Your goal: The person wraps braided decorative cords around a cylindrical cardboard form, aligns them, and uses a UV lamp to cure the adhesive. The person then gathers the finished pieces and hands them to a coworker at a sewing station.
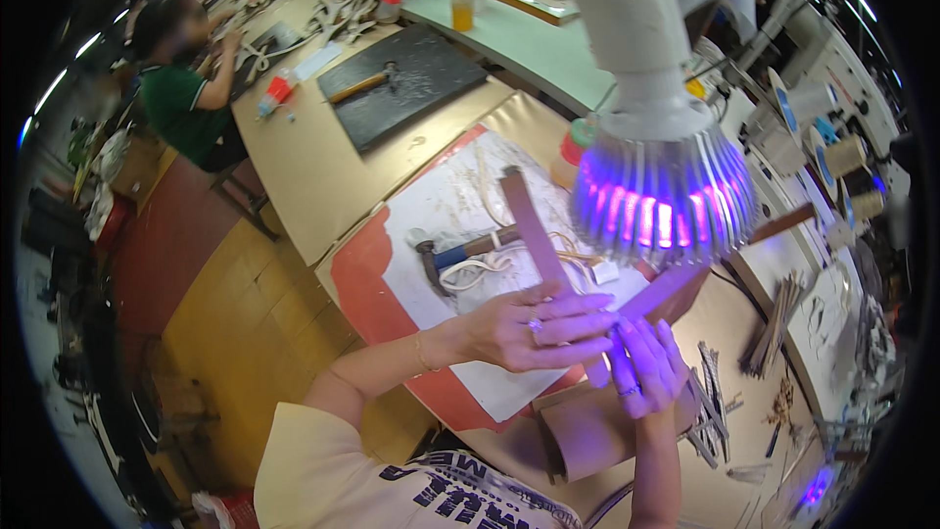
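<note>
Close handwork in a pool of violet light

A long, flat, mauve-brown strip slants up from the person's hands toward the far left, clear of the tabletop. A matching flat length runs off to the right; from where I stand I can't tell whether it is one piece bent or two.

The left hand lies across the strip, fingers stretched side by side and apparently pinching it, though the thumb is hidden; that grip would explain how the strip stays raised. The right hand meets it fingertip to fingertip, fingers bent and close together. Whether they pinch anything, I cannot tell.

The white lamp with a finned silver head hangs just beyond them, presumably placed so its light falls on the fingers.

Left of the strip, a blue-handled metal hammer rests by looped white cord on a stained white sheet, itself over a red one; probably they guard the surface.

A curved brown sheet sits near the person, and thin strips lie bunched to the right, likely handy for that arm.
</note>
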The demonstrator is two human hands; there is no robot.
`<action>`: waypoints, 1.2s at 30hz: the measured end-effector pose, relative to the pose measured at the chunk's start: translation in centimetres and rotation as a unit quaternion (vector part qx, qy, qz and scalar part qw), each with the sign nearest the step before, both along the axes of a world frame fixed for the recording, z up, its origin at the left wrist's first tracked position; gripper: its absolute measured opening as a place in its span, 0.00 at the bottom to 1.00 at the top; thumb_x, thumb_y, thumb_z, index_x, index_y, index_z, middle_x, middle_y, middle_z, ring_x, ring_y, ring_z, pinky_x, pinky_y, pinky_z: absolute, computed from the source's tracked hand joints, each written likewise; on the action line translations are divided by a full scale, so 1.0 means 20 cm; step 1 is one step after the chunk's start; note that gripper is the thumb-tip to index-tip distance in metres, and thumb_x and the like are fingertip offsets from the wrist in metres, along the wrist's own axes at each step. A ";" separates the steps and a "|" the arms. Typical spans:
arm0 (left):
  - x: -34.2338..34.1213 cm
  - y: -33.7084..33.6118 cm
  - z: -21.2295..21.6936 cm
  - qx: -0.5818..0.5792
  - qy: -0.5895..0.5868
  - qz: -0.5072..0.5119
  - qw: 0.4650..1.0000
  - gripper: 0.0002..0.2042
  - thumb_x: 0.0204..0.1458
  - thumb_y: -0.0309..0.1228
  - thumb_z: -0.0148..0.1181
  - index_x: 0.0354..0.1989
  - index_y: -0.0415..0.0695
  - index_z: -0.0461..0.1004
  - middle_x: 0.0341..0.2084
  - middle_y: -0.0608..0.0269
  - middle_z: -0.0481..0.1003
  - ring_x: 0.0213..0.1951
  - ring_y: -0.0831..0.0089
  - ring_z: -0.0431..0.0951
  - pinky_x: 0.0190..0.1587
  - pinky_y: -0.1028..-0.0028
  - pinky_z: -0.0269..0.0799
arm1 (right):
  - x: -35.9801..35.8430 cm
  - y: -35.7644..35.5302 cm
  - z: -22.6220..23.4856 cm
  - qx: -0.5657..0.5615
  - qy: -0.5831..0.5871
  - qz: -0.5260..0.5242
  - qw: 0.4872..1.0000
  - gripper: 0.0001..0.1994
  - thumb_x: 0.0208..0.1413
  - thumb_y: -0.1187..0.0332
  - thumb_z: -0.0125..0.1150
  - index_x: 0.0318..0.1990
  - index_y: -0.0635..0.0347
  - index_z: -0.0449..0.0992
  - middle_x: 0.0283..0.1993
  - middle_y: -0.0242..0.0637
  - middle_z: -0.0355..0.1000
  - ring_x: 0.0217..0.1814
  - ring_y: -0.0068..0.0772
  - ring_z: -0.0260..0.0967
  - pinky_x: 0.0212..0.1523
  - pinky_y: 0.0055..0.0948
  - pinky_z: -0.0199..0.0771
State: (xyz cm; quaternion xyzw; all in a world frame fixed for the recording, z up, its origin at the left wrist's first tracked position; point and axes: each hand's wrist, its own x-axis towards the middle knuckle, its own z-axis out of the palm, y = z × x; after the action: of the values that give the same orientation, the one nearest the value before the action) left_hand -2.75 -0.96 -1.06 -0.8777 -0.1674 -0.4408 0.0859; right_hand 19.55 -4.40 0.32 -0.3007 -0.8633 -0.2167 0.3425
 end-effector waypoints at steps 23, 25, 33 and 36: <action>0.06 -0.03 -0.04 0.015 -0.001 -0.040 0.999 0.15 0.52 0.26 0.55 0.49 0.50 0.72 0.54 0.62 0.70 0.58 0.67 0.70 0.58 0.66 0.68 | 0.03 0.03 -0.05 -0.014 0.034 -0.020 0.999 0.06 0.46 0.77 0.63 0.34 0.62 0.79 0.43 0.43 0.77 0.43 0.39 0.77 0.55 0.41 0.71; 0.06 -0.03 -0.04 0.007 -0.005 -0.046 0.999 0.15 0.52 0.26 0.55 0.49 0.50 0.72 0.54 0.62 0.70 0.58 0.66 0.70 0.58 0.66 0.68 | 0.03 0.03 -0.04 -0.019 0.035 -0.022 0.999 0.06 0.46 0.77 0.63 0.34 0.62 0.80 0.43 0.43 0.77 0.43 0.39 0.77 0.55 0.41 0.71; 0.05 -0.02 -0.02 0.010 0.001 -0.040 0.999 0.15 0.50 0.31 0.59 0.49 0.50 0.73 0.54 0.62 0.70 0.56 0.67 0.72 0.53 0.69 0.71 | 0.02 0.03 -0.03 -0.016 0.038 -0.011 0.999 0.08 0.46 0.77 0.63 0.36 0.61 0.80 0.44 0.42 0.76 0.43 0.38 0.77 0.54 0.40 0.73; 0.04 -0.02 -0.01 0.003 0.003 -0.035 0.999 0.15 0.50 0.33 0.62 0.47 0.50 0.74 0.52 0.63 0.72 0.53 0.69 0.74 0.54 0.69 0.67 | 0.03 0.03 -0.02 -0.013 0.030 -0.014 0.999 0.09 0.45 0.76 0.64 0.36 0.60 0.80 0.44 0.42 0.77 0.43 0.37 0.77 0.54 0.39 0.73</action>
State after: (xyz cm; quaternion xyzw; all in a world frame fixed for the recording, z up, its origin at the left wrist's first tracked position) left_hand -2.01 -1.44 -1.34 -0.8841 -0.1353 -0.4413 0.0735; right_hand 20.08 -3.77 -0.14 -0.3238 -0.8509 -0.2013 0.3613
